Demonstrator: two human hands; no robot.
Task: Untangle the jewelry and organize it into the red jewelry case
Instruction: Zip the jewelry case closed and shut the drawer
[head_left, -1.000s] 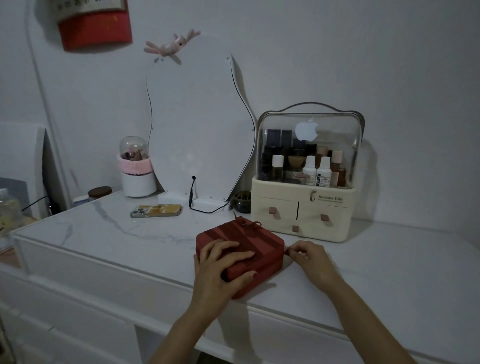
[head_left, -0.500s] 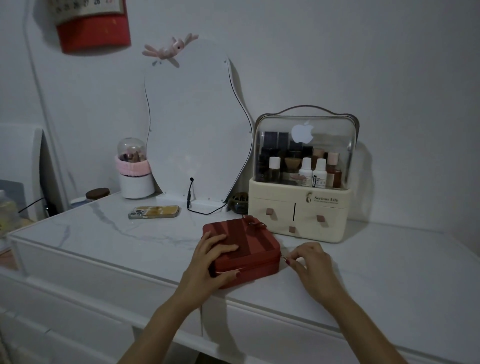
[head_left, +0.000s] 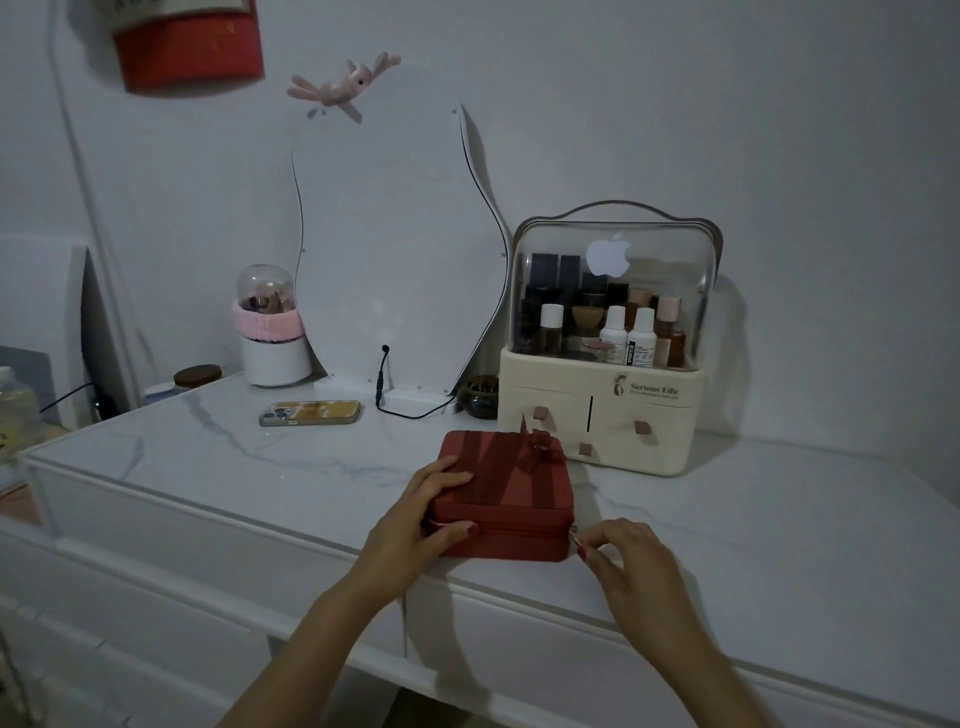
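- The red, square, fabric-covered jewelry case (head_left: 503, 491) with a ribbon bow on its lid lies closed near the front edge of the white marble-patterned table (head_left: 779, 519), at about 7 o'clock from the cream cosmetics organizer with a clear domed lid (head_left: 602, 415).
- The left hand (head_left: 415, 519) holds the case's 9 o'clock corner, fingers laid on the lid and thumb pressed to the front wall by the zip line.
- The right hand (head_left: 623, 551) has a narrow grip: its fingertips pinch the small zip pull (head_left: 573, 532) at the case's 4 o'clock corner.
- The case looks light and semi-stiff, its padded skin slightly yielding; on the smooth table it would likely slide unless braced.
- The sensible holds are the small, slippery pull for the zip and the opposite corner for steadying.
- No jewelry is in view yet.
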